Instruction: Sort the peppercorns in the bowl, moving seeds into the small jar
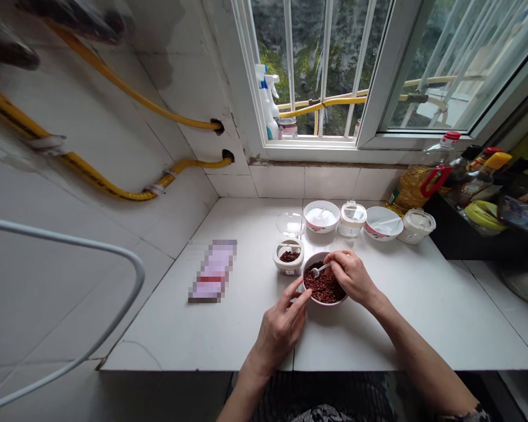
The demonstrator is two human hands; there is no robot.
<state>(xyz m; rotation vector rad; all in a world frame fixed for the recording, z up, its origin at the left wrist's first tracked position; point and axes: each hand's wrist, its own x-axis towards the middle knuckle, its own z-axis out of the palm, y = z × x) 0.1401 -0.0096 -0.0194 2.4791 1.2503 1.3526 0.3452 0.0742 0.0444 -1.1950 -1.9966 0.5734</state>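
A small pink bowl (308, 269) full of dark red peppercorns stands on the white counter (229, 328). My left hand (284, 325) touches the bowl's near left rim with its fingertips. My right hand (351, 274) is over the bowl and holds a small white spoon (320, 270), whose tip dips into the peppercorns. Just left of the bowl stands a small white jar (289, 257) with its clear lid flipped up and some of the same red peppercorns inside.
Behind the bowl stand a bowl of white powder (321, 216), a lidded jar (352, 218), a bowl with a spoon (382, 223) and another lidded jar (416, 226). An oil bottle (418, 179) and sauce bottles stand at the right. A blurred packet (213, 271) lies at the left.
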